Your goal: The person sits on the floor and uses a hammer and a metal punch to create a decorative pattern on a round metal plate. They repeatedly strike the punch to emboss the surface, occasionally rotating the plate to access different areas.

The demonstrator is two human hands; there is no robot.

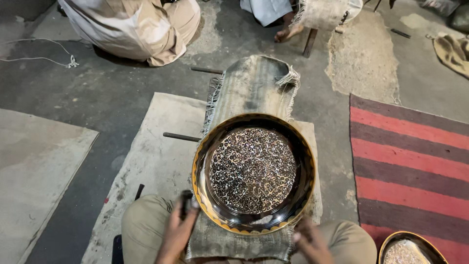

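A red striped rug (410, 161) lies right of both hands. Burlap (254, 88) stretches ahead under the engraved tray (253, 171), which sits between them. The left hand (177, 233) grasps a dark tool (186, 201); the right hand (309, 239) curls loosely at the tray's rim, holding nothing visible.

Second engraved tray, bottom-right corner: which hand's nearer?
Right. The right hand is at the big tray's lower right rim, toward the second tray; the left hand is across, at the lower left rim.
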